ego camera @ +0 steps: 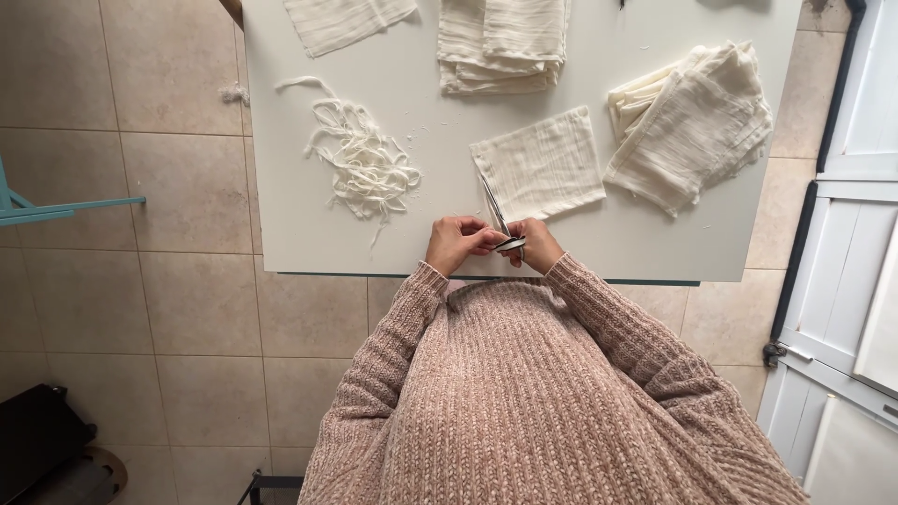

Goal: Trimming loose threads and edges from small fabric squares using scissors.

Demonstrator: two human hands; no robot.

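Seen from above: both hands together at the near edge of a white surface [281,224]. Left hand [456,243] curled, fingers [475,232] bent inward and pressed together against the handles of a pair of scissors [500,229]. Right hand [535,245] closed around the same dark handles from the other side, fingers folded over them. Scissors held between the two hands, blades shut or nearly so and pointing away from the body, tip lying over the near corner of a cream cloth square [541,164]. Cloth square flat on the surface, just beyond the hands. Left of it, a loose tangle of thin cream strips [363,164], with small crumbs of thread scattered nearby. At the far edge, a stack of folded cloth [502,47], and further left a single flat cloth piece [344,21] partly cut off by the frame. On the right, a slanted pile of folded cloths [690,122], close to the cloth square but not clearly touching it. Sleeves of a pink knitted sweater [524,393] filling the lower middle. Beige tiled floor [122,309] below and around, white panelled doors [842,309] at the right, a light blue bar [56,210] at the left edge.
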